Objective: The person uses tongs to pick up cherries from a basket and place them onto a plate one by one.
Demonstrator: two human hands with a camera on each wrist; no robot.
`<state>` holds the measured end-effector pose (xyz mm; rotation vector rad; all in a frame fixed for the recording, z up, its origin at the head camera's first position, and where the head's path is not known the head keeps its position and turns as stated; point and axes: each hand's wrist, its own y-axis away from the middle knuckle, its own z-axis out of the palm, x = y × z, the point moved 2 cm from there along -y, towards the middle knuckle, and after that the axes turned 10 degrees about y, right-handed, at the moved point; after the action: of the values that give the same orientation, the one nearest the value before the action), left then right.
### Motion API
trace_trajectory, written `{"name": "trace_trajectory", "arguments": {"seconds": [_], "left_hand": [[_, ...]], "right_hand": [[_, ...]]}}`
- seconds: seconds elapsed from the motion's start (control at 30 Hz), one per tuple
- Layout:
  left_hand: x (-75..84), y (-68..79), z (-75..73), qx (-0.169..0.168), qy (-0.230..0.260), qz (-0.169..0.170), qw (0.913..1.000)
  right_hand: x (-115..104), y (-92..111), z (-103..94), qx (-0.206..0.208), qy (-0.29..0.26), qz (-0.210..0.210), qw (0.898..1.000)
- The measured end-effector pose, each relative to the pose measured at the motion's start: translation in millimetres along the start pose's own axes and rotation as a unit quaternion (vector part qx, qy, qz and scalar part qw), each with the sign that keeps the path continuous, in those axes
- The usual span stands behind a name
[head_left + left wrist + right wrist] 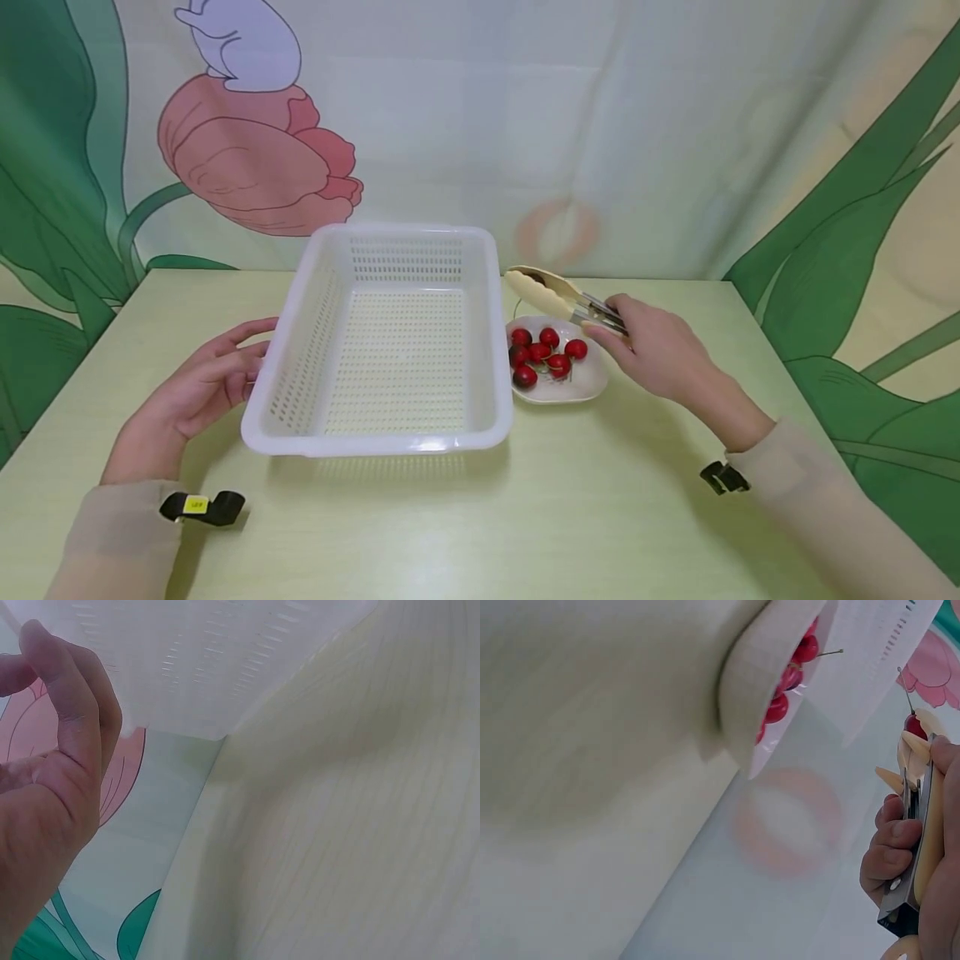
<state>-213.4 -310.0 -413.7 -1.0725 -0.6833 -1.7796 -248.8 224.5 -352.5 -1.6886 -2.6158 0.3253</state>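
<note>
My right hand (663,346) grips a pair of tongs (911,847) with cream-coloured scalloped tips and metal arms. Between the tips is a dark red cherry (913,726), its stem pointing up in the right wrist view. The tongs are above the far side of a small white plate (592,379), where several red cherries (558,364) lie. My left hand (191,383) is at the left side of a white perforated plastic basket (502,417), fingers loosely bent and fingertips right at its rim. The basket has nothing in it.
A pale wood-grain table (390,533) carries the basket and plate. The basket's right rim overlaps the plate's left edge in the head view. Behind the table hangs a curtain (637,150) printed with leaves and a pink flower.
</note>
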Motion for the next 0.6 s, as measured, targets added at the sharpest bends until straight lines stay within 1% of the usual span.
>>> {"name": "trace_trajectory", "arguments": {"seconds": [0.2,0.37,0.6], "left_hand": [[0.2,-0.5,-0.1,0.001,-0.003,-0.001,1.0000],[0.3,-0.2,-0.2,0.004,-0.003,-0.002,1.0000],[1.1,-0.7,1.2,0.002,-0.005,-0.003,1.0000]], "right_hand": [[11,15,11.7,-0.008,-0.008,0.009,1.000],[15,25,18.9,-0.023,-0.013,0.013,1.000],[26,37,24.9,-0.043,-0.005,0.005,0.999]]}}
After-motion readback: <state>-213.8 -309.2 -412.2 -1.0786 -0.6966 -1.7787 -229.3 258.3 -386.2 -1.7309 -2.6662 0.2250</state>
